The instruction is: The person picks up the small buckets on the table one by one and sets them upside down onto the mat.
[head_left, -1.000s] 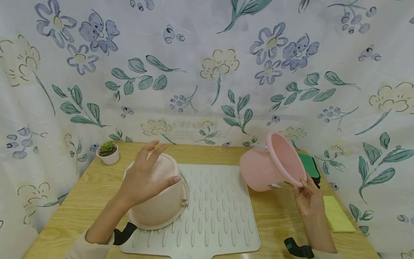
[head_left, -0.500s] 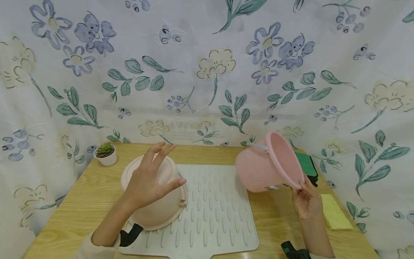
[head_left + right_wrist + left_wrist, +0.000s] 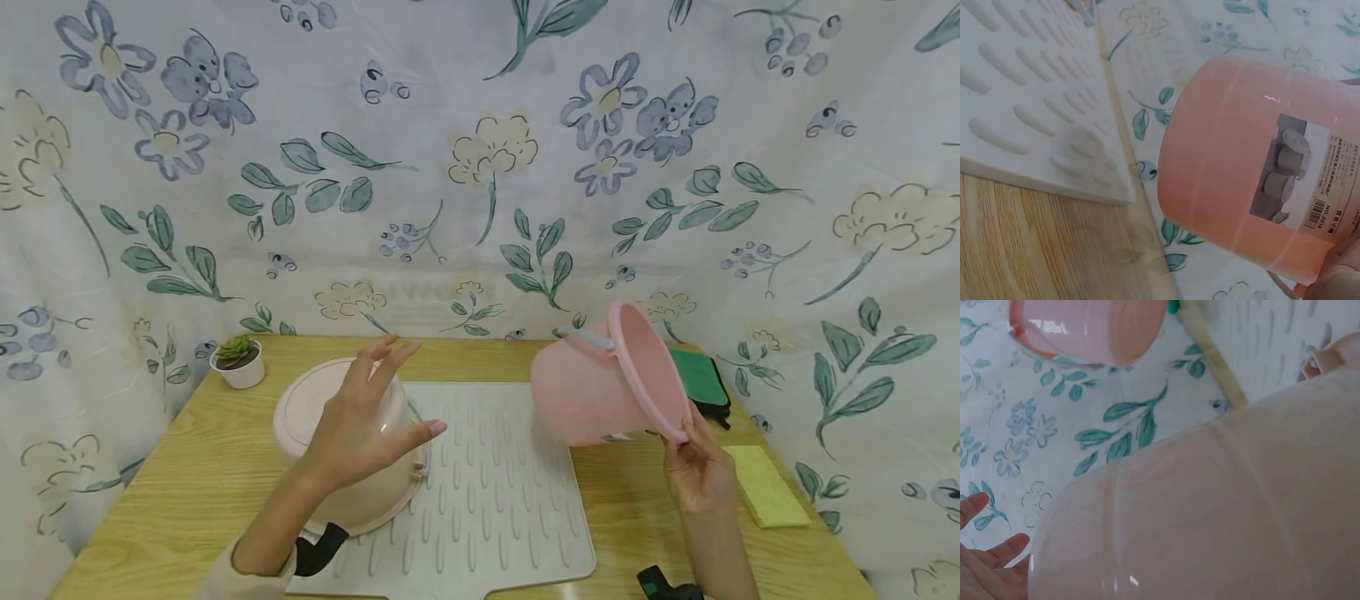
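Note:
A beige bucket (image 3: 300, 408) stands upside down on the left part of a white ridged board (image 3: 468, 500). In the head view my left hand (image 3: 358, 433) is in front of it, fingers and thumb spread, gripping nothing; contact with the bucket cannot be told. The left wrist view is mostly filled by the beige bucket (image 3: 1197, 506), with my fingers at lower left. At the right, my right hand (image 3: 701, 475) pinches the rim of a pink bucket (image 3: 581, 392). That bucket is raised and tilted, its mouth facing right, its pale handle at the back. A printed label (image 3: 1300, 181) shows on its side.
A small potted succulent (image 3: 238, 362) stands at the back left of the wooden table (image 3: 172, 492). On the right lie a green and black item (image 3: 701, 385) and a yellow cloth (image 3: 765, 487). A floral curtain (image 3: 420, 217) hangs along the back.
The pink bucket and my right hand have shifted left. My left hand has moved right across the front of the beige bucket. The head view has turned slightly right.

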The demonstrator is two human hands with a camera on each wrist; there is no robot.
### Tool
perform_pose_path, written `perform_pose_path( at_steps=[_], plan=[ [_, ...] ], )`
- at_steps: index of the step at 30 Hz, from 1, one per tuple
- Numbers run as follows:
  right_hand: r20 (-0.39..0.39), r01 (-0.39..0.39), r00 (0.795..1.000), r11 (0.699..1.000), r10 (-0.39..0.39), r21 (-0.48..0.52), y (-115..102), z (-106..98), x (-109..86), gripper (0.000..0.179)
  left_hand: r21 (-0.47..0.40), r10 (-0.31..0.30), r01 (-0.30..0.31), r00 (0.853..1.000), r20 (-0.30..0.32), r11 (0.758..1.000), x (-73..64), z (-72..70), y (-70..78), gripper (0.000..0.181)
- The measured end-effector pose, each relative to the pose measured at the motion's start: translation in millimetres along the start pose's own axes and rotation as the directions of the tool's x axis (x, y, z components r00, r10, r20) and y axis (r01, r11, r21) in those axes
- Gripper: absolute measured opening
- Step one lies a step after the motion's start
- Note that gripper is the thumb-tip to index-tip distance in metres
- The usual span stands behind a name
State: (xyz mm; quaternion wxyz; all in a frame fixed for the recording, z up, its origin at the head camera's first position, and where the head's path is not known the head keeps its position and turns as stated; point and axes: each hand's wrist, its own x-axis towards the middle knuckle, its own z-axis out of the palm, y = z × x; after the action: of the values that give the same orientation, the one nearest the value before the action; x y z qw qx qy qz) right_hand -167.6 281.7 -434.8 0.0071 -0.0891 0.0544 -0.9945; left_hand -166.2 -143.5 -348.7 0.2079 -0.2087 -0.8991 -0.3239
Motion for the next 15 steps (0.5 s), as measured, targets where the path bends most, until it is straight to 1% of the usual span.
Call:
perform_pose_path(
  at_steps=[3,8,12,15],
  plan=[
    [-0.003,-0.003,1.0,1.0,0.003,0.021,2.0,1.2,-1.5,0.035,-0.029,0.003,-0.003,1.0,0.001,1.0,1.3,2.8,4.4,0.091],
    [0.051,-0.02,0.999,0.999,0.019,0.032,4.6,1.1,-3.8,0.038,-0.112,0.003,0.0,1.0,0.023,0.994,3.3,8.9,11.2,0.093],
    [0.09,-0.026,0.996,0.999,0.025,0.02,7.4,1.0,-6.7,0.042,-0.16,0.027,-0.022,0.999,0.028,0.987,4.5,14.7,14.7,0.093],
    [0.099,-0.031,0.995,0.999,0.028,0.028,9.7,1.7,-9.4,0.043,-0.173,0.047,-0.043,0.999,0.018,0.984,5.3,18.6,15.8,0.092]
  ],
)
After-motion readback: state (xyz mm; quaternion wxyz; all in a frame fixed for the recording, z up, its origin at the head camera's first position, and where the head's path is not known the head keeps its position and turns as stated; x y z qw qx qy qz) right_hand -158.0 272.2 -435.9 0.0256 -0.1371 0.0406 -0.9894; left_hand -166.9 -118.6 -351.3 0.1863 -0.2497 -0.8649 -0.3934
